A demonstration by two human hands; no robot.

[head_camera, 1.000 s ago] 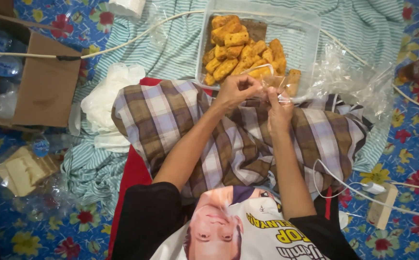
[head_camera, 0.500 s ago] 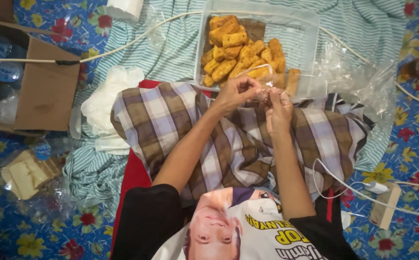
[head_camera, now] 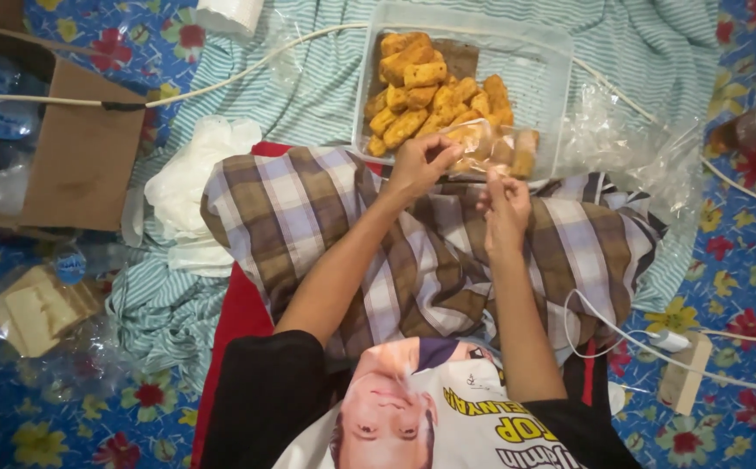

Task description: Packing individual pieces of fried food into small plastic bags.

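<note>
Over the plaid cloth [head_camera: 413,252] that covers the lap, the right hand [head_camera: 506,208] has its fingers pinched together on the near edge of a small clear plastic bag [head_camera: 482,149], and the left hand [head_camera: 421,163] is closed on the same bag's edge just to its left. The bag stretches away from both hands, lying just beyond their fingertips, with golden fried pieces inside it. It rests against the near rim of a clear plastic container [head_camera: 545,82], which holds a heap of fried snacks [head_camera: 430,91] on the striped cloth [head_camera: 647,43].
</note>
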